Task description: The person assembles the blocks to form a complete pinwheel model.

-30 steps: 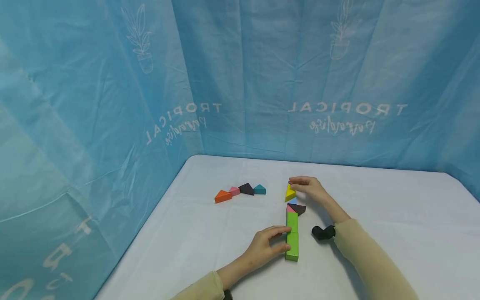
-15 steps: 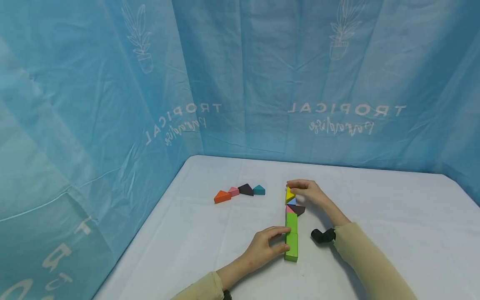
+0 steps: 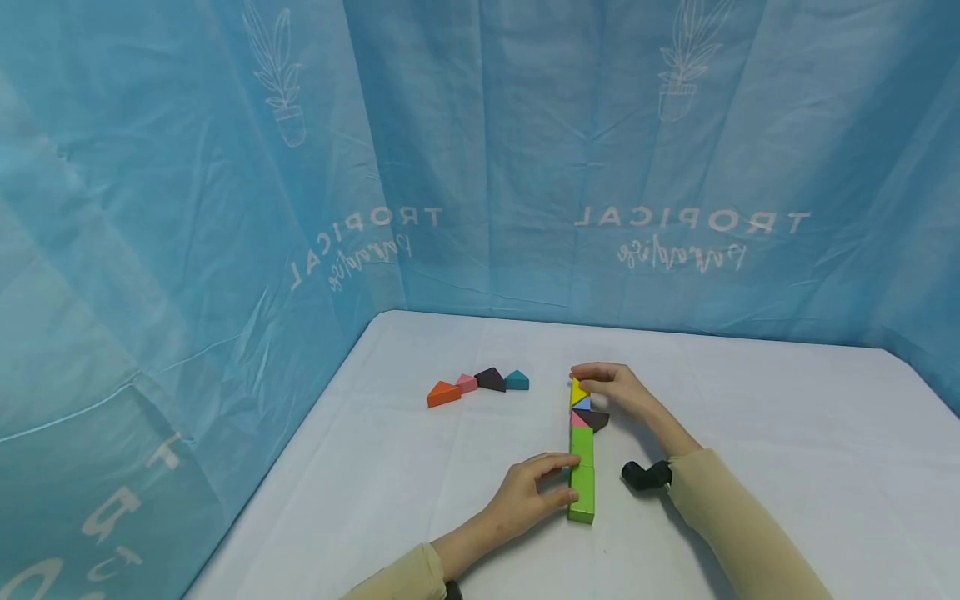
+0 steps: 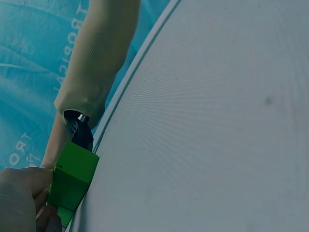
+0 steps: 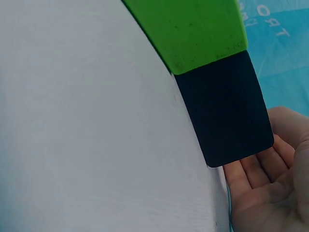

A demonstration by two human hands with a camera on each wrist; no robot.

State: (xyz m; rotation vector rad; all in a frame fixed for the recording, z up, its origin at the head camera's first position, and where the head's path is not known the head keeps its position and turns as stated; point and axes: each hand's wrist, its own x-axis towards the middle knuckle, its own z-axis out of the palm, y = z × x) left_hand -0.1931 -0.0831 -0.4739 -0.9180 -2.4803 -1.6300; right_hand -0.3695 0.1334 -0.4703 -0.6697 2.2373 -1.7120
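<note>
Two green rectangular blocks (image 3: 582, 492) lie end to end on the white table. My left hand (image 3: 521, 500) rests its thumb and fingertips against their left side; the left wrist view shows the fingers on the green side face. Beyond the green pair sit a small pink triangular block (image 3: 578, 420), a dark block (image 3: 596, 419) sticking out to the right and a blue triangular block (image 3: 582, 403). At the far end of this row, my right hand (image 3: 617, 387) pinches a yellow triangular block (image 3: 578, 391), apparently touching the blue one. Its fingers partly cover the yellow block.
To the left, an orange triangular block (image 3: 443, 394), a pink block (image 3: 467, 383), a dark block (image 3: 491, 379) and a teal triangular block (image 3: 517, 381) form a loose line. A blue printed curtain (image 3: 525, 167) borders the table (image 3: 787, 433).
My right hand has drawn the yellow triangular block slightly toward me, turning it and bringing it against the blue block. The left hand stays at the green blocks.
</note>
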